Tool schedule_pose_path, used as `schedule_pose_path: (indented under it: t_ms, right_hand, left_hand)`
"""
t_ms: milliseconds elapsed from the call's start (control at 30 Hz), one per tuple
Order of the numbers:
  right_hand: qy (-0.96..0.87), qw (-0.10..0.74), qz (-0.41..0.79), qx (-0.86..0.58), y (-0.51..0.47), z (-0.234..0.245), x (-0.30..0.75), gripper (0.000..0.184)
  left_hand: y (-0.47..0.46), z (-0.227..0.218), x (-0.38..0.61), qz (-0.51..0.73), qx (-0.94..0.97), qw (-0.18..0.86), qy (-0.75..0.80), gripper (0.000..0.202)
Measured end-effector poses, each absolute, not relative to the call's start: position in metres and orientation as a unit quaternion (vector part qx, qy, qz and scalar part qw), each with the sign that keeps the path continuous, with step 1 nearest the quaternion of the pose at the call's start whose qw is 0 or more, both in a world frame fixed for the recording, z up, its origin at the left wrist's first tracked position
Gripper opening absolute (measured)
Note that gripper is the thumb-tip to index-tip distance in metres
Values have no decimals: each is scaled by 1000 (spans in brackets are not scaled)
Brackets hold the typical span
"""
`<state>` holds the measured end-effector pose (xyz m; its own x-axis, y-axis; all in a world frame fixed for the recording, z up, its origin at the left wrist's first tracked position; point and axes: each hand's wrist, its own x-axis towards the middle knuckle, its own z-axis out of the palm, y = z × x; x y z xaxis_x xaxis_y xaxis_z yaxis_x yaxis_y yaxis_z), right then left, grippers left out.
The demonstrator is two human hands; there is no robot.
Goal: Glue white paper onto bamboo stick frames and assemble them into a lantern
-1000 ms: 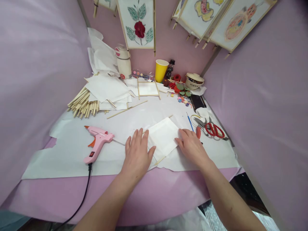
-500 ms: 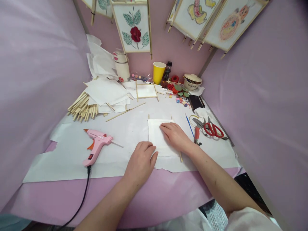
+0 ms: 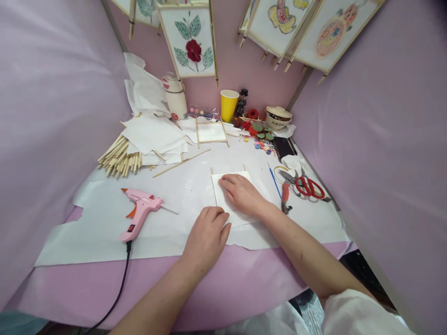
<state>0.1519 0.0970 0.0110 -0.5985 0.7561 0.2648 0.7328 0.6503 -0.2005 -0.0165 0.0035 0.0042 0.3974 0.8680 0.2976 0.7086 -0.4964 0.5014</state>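
As my right hand [image 3: 240,193] rests, fingers close together, on the papered frame [image 3: 237,216] near mid-bench [image 3: 167,244], my left hand [image 3: 206,235] curls at its near-left corner, pinch unclear; covering looks nearly done, smoothing left.

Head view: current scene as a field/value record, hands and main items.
paper panel: white, lying flat, stick ends jutting past its far edge
left hand: at the panel's near-left corner; grip unclear
right hand: fingers spread over the panel's upper part
glue gun: pink, lying left of the left hand, nozzle pointing left
scissors: red-handled, right of the panel
cup: yellow, upright, at the back
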Motion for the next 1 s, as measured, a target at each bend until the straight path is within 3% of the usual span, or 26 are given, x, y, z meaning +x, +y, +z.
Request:
schedule_pose_path:
  t_ms: [733, 867, 1000]
  right_hand:
    - [-847, 163, -23, -505, 95, -2, 185, 44]
    - [-858, 167, -18, -485, 96, -4, 185, 44]
    - [-862, 179, -11, -475, 97, -5, 180, 43]
  left_hand:
    - [1, 4, -17, 252, 817, 161, 492, 25]
    - [-6, 18, -40, 296, 787, 96, 532, 30]
    - [-14, 28, -97, 288, 688, -10, 666, 31]
